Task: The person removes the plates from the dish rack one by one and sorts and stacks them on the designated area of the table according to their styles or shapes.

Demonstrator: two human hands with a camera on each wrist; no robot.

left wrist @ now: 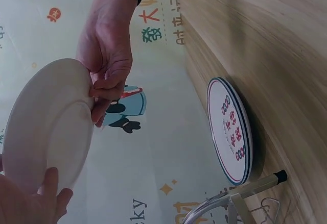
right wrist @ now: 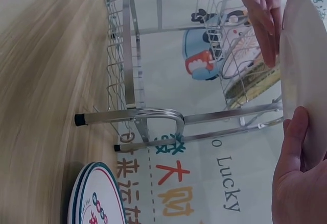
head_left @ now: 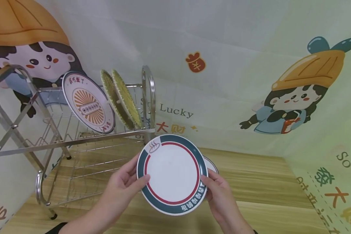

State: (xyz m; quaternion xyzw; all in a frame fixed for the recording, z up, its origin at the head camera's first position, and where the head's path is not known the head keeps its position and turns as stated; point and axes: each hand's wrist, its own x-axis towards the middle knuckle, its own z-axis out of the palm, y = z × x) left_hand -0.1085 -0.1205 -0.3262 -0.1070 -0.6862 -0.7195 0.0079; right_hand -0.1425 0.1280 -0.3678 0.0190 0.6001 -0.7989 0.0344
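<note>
A round white plate [head_left: 172, 174] with a dark teal rim, a red ring and lettering is held up between both hands. My left hand [head_left: 123, 182] grips its left edge, thumb on the front face and fingers behind. On the opposite edge my right hand [head_left: 222, 196] pinches the rim the same way, as its fingers [left wrist: 102, 97] on the plain white back show in the left wrist view. Below and behind it, a small stack of plates [left wrist: 230, 132] with red lettering lies on the wooden table, mostly hidden by the held plate in the head view.
To the left stands a two-tier metal dish rack [head_left: 73, 142]. Its upper tier holds a white plate [head_left: 87, 105] with an orange sunburst and two yellow-green plates [head_left: 127, 99], all leaning on edge. A printed cloth [head_left: 231, 81] hangs behind the table [head_left: 251, 188].
</note>
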